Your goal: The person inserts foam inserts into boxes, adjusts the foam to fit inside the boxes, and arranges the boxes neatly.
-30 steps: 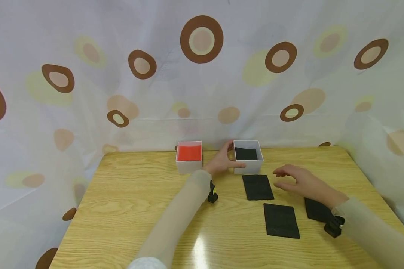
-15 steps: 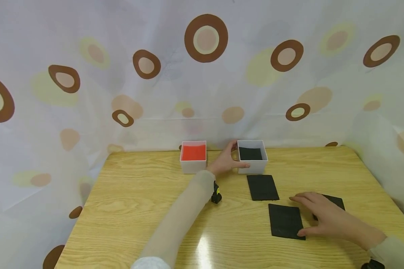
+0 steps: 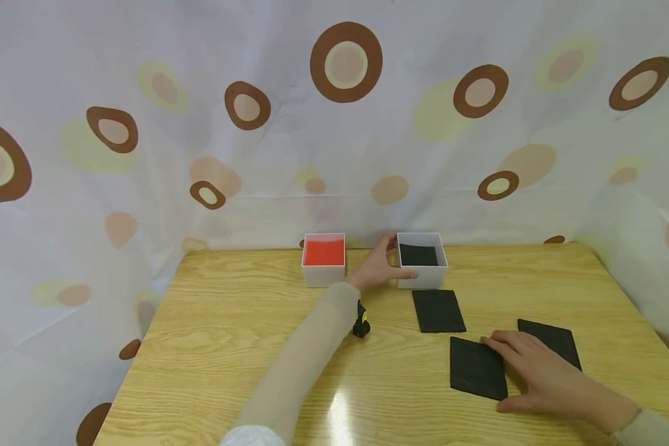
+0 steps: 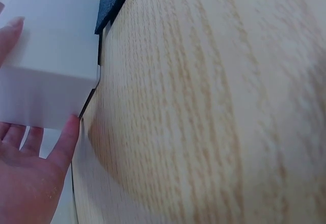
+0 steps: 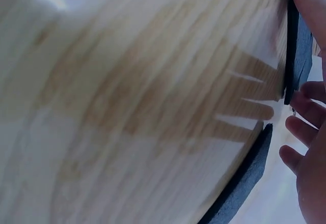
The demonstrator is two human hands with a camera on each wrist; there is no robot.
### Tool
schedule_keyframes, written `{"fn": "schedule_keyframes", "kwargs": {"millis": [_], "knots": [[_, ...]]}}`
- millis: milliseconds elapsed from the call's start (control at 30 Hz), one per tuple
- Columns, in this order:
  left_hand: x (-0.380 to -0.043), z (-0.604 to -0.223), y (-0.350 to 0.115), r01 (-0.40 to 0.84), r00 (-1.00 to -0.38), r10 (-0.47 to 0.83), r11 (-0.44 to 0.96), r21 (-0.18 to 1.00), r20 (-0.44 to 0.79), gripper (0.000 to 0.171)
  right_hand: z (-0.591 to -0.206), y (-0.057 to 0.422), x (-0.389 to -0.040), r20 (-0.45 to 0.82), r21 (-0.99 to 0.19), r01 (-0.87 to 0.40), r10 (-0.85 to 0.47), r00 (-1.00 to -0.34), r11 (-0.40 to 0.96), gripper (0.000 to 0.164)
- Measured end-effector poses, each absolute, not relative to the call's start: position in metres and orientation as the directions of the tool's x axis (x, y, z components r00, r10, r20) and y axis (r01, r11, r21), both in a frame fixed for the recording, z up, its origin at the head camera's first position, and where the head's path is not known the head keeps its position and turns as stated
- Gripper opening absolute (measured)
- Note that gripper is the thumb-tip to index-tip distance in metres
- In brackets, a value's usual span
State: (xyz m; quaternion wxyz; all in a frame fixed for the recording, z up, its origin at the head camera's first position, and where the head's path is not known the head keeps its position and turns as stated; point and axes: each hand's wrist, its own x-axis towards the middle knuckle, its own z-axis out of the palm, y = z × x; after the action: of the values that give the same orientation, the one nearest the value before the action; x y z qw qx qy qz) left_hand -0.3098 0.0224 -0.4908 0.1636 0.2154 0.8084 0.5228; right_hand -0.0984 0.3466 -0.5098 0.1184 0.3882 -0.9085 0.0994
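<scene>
My left hand (image 3: 376,266) holds the right-hand white box (image 3: 422,277), thumb along its front face and fingers at its left side and behind. A dark sheet (image 3: 418,255) lies inside that box. At the right, my right hand (image 3: 552,378) spans the edge of a black foam square (image 3: 474,368), fingertips by its top edge and thumb by its lower corner; in the right wrist view the square (image 5: 299,46) sits between thumb and fingers. A second black square (image 3: 438,311) lies flat before the box. The third black square (image 3: 554,339) is partly covered by the right hand.
Another white box (image 3: 323,277), with a red sheet (image 3: 323,254) inside, stands left of the left hand at the table's back edge. Behind the wooden table (image 3: 217,328) hangs a patterned curtain (image 3: 279,161).
My right hand has come back from beside the box toward the front black square, which has turned slightly under it. The left hand stays at the box. The view has shifted a little.
</scene>
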Motion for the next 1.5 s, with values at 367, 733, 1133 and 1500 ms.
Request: {"fn": "schedule_keyframes", "kwargs": {"millis": [367,733,1133,1500], "knots": [[-0.308,-0.487,0.024,0.185,-0.852,0.523,0.355,0.916,-0.031,0.107,-0.509,0.348,-0.099,0.29,-0.117,-0.7,-0.65,-0.703,0.704,0.092],[-0.309,-0.488,0.023,0.188,-0.856,0.516,0.358,0.915,-0.026,0.108,-0.501,0.346,-0.102,0.313,-0.072,-0.749,-0.698,-0.644,0.658,0.082],[-0.308,-0.489,0.022,0.174,-0.864,0.503,0.357,0.918,-0.032,0.107,-0.498,0.345,-0.104,0.291,-0.064,-0.747,-0.703,-0.649,0.662,0.086],[-0.309,-0.49,0.023,0.173,-0.858,0.513,0.339,0.925,-0.028,0.105,-0.505,0.341,-0.102,0.232,-0.041,-0.693,-0.668,-0.707,0.719,0.095]]}}
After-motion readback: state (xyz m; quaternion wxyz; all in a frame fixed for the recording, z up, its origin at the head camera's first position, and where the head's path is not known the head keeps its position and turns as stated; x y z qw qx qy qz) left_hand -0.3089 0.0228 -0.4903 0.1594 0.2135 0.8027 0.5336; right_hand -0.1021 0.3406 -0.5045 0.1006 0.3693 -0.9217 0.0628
